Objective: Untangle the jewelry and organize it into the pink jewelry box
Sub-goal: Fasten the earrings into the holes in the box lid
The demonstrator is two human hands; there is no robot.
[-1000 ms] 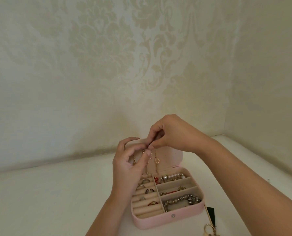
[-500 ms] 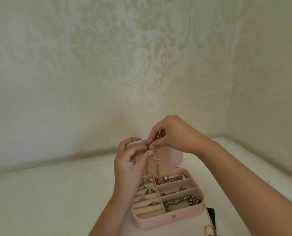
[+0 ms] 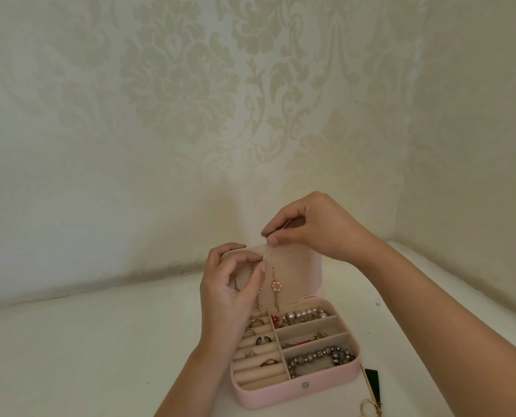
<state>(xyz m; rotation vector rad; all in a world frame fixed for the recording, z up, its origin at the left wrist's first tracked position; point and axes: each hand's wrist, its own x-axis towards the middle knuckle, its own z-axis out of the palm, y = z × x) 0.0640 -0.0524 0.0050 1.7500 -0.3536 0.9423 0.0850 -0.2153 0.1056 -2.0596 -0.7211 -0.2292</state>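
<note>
The pink jewelry box (image 3: 295, 389) stands open on the white table, its lid (image 3: 298, 269) upright with a dotted earring panel. A gold drop earring (image 3: 275, 288) hangs from that panel. My right hand (image 3: 317, 227) is above the lid's top edge and pinches a thin gold wire. My left hand (image 3: 229, 290) is in front of the lid's left part, thumb and forefinger pinched together at the panel; what they pinch is too small to tell. Rings sit in the left roll slots (image 3: 259, 353). Pearl and bead bracelets (image 3: 320, 358) lie in the right compartments.
A gold piece with a black tassel (image 3: 371, 395) lies on the table just right of the box's front corner. Patterned walls meet in a corner behind the box. The white table (image 3: 85, 356) runs left and right of it.
My right hand has lifted a little above the lid's top edge with the wire. My left hand has dropped slightly and stays pinched at the panel.
</note>
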